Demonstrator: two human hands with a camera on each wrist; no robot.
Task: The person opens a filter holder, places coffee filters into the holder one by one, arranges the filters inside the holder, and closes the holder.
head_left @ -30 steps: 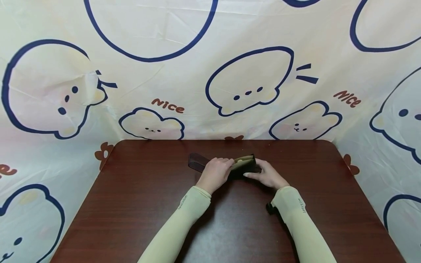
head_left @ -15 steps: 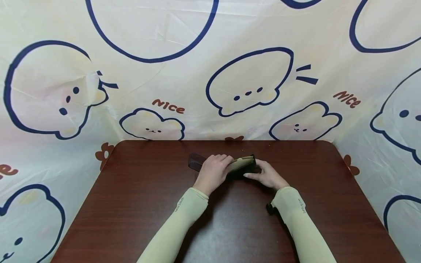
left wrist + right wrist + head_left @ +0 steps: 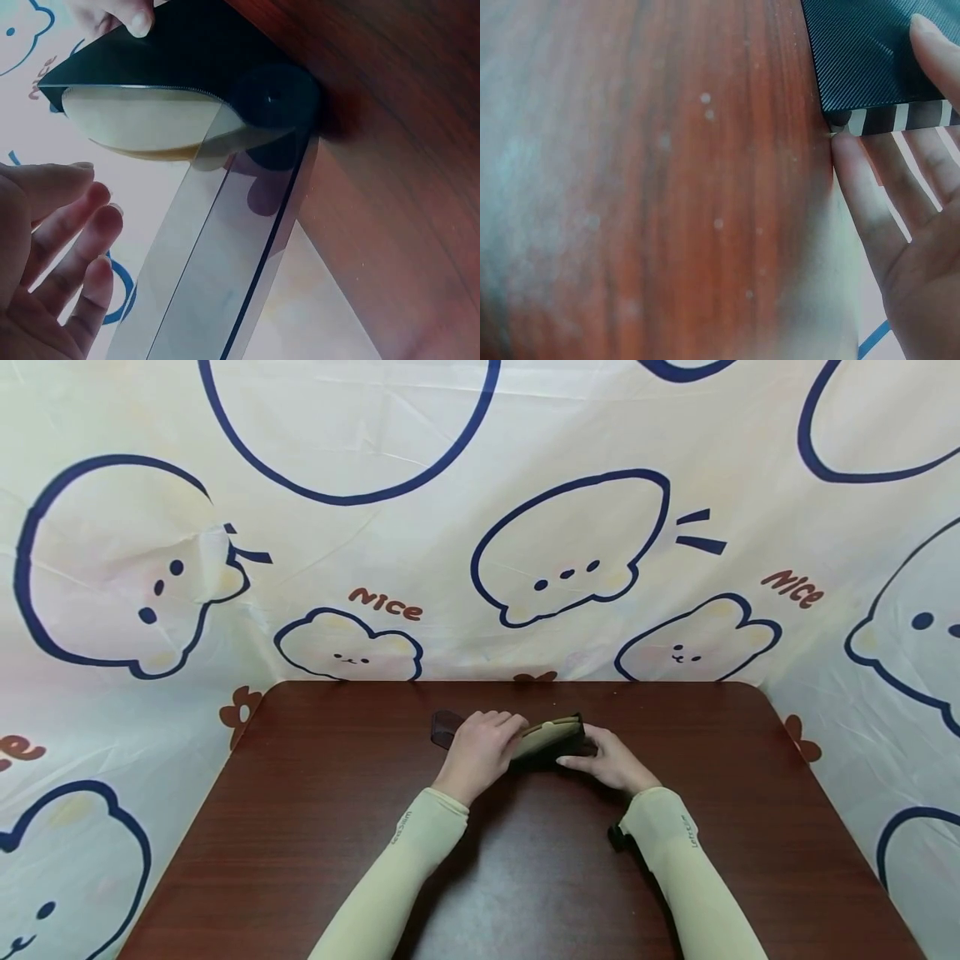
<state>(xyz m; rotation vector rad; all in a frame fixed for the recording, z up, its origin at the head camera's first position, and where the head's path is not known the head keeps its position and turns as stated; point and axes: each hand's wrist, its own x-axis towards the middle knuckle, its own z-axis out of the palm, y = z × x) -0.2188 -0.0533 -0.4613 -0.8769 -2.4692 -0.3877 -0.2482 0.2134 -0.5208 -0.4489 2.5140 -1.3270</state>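
A dark case-like object (image 3: 551, 747) with a pale inside stands at the far middle of the table. In the left wrist view its dark body (image 3: 187, 45) has a curved opening and a rounded end; its exact kind is unclear. A long see-through piece (image 3: 202, 247) runs from that end, and its far tip (image 3: 442, 727) shows left of the left hand. My left hand (image 3: 480, 752) is beside it, fingers loosely bent and apart from the piece in the left wrist view. My right hand (image 3: 611, 760) grips the right end, thumb on the ribbed face (image 3: 870, 52), fingers at the opposite side.
Everything rests on a reddish-brown table (image 3: 360, 827) with rounded far corners. A printed curtain (image 3: 442, 552) hangs close behind its far edge and along both sides. Something small and black (image 3: 617, 837) shows at the right sleeve.
My left hand has slid slightly left along the object, covering more of the see-through piece and uncovering more of the dark case. The right hand has hardly moved.
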